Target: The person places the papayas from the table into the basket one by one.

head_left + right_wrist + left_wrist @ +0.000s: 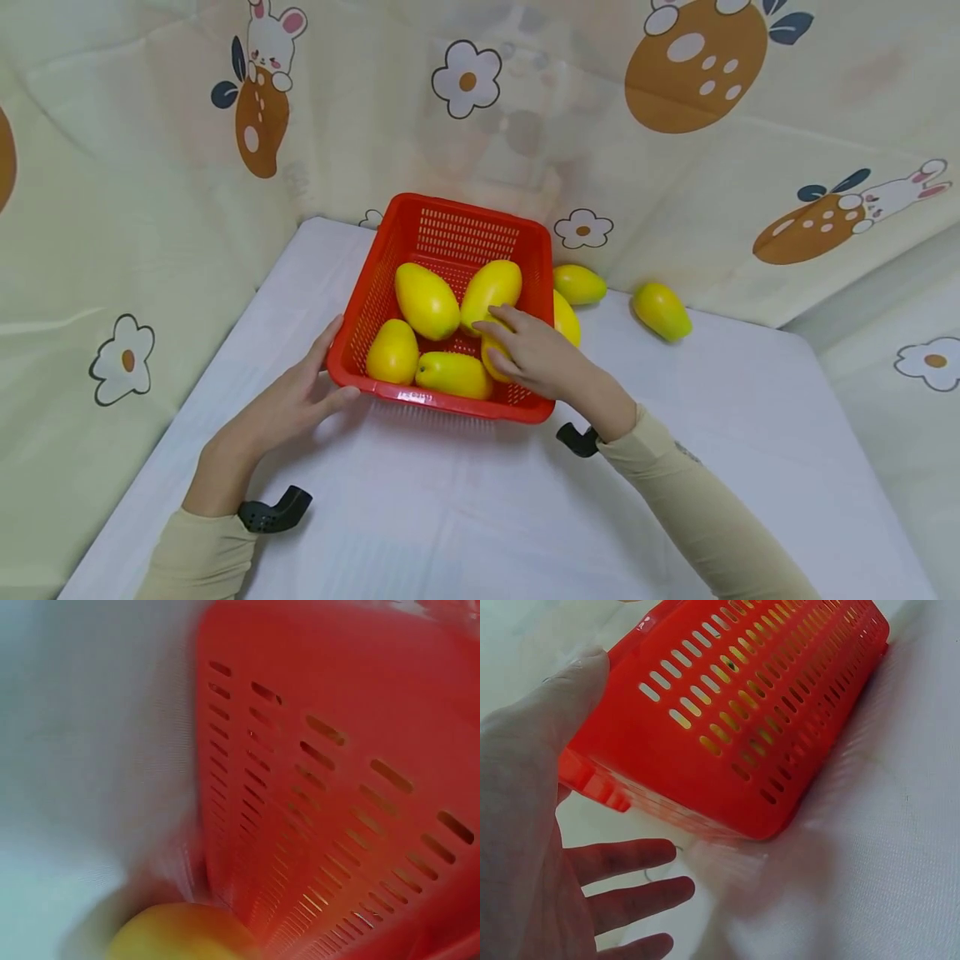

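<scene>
Left hand (296,404): pinches red basket (450,406) corner
Right hand (543,354): over mango (488,346) inside, can't tell grip
Outside: three mangoes (579,285)

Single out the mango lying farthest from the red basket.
The rightmost mango in the head view: a clear gap separates it from the red basket, while the two other mangoes outside lie close by the basket's right side.

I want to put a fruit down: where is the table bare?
The white tabletop is bare in front of the red basket, between the two sleeves, and to the right, between the right sleeve and the rightmost yellow fruit. Crowded: just right of the basket, where two more fruits lie close, and inside it among five fruits.
</scene>
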Demonstrator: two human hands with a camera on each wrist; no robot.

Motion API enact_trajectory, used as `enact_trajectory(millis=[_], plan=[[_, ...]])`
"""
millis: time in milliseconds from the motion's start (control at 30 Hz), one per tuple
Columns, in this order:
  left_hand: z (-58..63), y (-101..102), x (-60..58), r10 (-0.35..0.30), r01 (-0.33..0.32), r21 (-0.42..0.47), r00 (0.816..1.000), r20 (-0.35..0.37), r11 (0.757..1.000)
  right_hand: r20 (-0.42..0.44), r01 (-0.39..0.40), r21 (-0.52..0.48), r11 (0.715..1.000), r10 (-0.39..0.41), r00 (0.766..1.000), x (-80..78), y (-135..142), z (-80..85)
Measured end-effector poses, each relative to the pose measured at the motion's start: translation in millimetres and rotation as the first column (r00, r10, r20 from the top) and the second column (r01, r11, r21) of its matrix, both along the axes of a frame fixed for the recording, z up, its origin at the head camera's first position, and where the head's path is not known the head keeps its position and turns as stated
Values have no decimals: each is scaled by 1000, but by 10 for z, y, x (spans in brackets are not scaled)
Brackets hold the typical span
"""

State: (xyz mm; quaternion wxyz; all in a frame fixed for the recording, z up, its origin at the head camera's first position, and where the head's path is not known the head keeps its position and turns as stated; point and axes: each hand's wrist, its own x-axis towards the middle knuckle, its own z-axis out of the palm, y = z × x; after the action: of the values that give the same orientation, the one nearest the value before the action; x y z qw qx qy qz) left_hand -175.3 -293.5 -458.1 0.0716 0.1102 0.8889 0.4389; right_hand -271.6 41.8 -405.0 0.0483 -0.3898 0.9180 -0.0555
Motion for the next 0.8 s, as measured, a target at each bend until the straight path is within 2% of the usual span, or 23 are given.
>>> enact_trajectory(millis=[133,233,333,533,600,700,733,800], plan=[[10,1,7,1,-1,-2,1000,-3,1000,21,-7,57,998,5,1000,-15,-51,3],[12,4,10,0,0,-5,1000,-7,1000,5,-22,95,995,22,1000,-22,-98,5],[7,7,6,-5,5,0,1000,-14,1000,-43,-26,104,994,30,999,-39,-138,-10],[3,10,2,5,-5,-7,1000,-7,1000,-145,38,108,993,-22,989,-86,-182,-71],[7,12,5,11,-11,-17,1000,1,1000,-181,68,60,996,-56,982,-90,-179,-74],[10,11,11,16,-16,-26,1000,6,1000,-236,102,-120,987,-128,963,-91,-117,-62],[14,10,12,18,-17,-24,1000,6,1000,-255,110,-205,973,-161,953,-92,-72,-60],[16,9,11,17,-17,-23,1000,4,1000,-307,105,-369,924,-228,924,-105,60,-69]])
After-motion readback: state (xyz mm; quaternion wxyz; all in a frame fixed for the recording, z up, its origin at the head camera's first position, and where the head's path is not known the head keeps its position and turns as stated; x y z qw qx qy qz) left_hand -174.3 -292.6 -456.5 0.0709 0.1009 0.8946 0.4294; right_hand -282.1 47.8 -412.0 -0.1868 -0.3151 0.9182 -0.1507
